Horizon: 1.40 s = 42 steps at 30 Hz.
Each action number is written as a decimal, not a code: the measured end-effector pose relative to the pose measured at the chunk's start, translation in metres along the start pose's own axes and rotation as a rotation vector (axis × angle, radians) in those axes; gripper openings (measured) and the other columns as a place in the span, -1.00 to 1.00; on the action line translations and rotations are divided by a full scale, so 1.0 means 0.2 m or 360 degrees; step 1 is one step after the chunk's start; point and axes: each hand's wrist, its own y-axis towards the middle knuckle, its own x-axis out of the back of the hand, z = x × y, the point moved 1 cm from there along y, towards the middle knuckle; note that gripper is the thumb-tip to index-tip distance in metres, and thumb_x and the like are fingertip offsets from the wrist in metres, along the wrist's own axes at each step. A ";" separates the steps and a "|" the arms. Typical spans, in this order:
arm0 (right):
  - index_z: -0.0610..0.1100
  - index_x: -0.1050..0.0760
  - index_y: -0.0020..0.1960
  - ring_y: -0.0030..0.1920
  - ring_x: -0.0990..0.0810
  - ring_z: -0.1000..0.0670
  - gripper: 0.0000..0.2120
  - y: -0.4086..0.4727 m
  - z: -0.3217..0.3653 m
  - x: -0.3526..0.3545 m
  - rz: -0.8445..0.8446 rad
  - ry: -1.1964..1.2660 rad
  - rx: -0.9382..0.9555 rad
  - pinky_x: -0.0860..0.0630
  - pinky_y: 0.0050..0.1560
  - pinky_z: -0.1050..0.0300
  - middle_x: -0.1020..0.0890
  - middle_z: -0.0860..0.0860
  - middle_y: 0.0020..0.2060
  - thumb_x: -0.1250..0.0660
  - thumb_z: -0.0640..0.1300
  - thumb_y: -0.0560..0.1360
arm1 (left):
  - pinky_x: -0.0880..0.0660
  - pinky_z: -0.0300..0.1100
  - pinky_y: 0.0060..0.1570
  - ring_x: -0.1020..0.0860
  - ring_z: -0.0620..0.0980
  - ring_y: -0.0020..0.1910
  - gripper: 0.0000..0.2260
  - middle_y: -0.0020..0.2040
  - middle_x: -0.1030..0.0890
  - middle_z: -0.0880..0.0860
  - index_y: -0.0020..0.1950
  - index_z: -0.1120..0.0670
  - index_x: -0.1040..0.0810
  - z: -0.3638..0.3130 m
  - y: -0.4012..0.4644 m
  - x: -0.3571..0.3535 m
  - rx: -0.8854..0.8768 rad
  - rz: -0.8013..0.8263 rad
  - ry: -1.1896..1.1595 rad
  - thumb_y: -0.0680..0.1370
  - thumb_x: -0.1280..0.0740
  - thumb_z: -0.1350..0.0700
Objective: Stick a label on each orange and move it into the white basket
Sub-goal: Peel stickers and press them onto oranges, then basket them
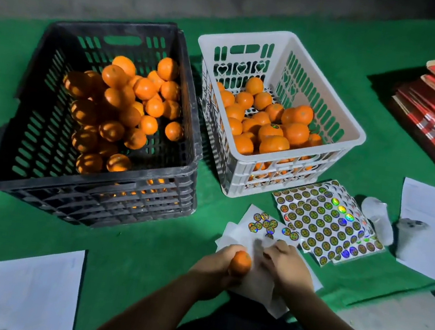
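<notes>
Nearest me, left hand (215,264) wraps its grip round one orange (240,262), lifted clear for labelling; right hand (285,263) curls its fingers at the part-used label sheet (263,225), seemingly peeling one. White basket (349,151) sits just beyond for dropping; black crate (180,165) supplies fruit.

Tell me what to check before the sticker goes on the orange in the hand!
1. Orange gripped firmly by left hand: ok.
2. Sticker already peeled and on the right hand fingers: cannot tell, it is blurred.
3. Spare stickers close by on the nearly used sheet: ok.
4. Full sticker sheets within reach to the right: ok.
5. Room in the white basket for another orange: ok.
6. Bare peel facing up for the sticker: ok.
</notes>
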 end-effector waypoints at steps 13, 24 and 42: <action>-0.04 -0.68 0.01 -0.12 -0.67 0.08 -0.95 -0.07 0.05 0.17 -0.0627 0.0963 0.0055 -0.58 -0.05 0.13 -0.72 0.09 -0.12 -0.45 -0.15 0.58 | -0.47 -0.17 0.23 -0.56 0.03 0.24 -0.35 0.33 -0.59 0.00 0.57 -0.10 -0.32 -0.06 -0.01 0.04 -0.0091 -0.0173 -0.0200 0.54 -0.51 -0.02; -0.23 -0.69 0.03 0.01 -0.62 -0.02 -0.77 -0.27 0.27 0.38 -0.1169 0.0732 0.0831 -0.50 0.08 0.19 -0.65 -0.05 0.00 -0.34 -0.10 0.59 | -0.52 -0.04 0.32 -0.61 -0.14 0.21 -0.38 0.26 -0.60 -0.15 0.46 -0.25 -0.38 -0.27 -0.09 0.19 -0.0175 -0.0559 -0.0751 0.43 -0.51 -0.10; 0.25 -0.59 0.28 0.22 -0.63 -0.02 -0.58 -0.28 0.38 0.44 -0.0254 0.1948 0.0378 -0.61 0.22 0.02 -0.64 0.01 0.18 -0.42 0.31 0.45 | -0.62 -0.01 0.21 -0.66 0.05 0.22 -0.52 0.30 -0.64 -0.06 0.47 -0.09 -0.48 -0.39 -0.29 0.26 -0.0317 -0.0407 -0.1442 0.56 -0.48 0.03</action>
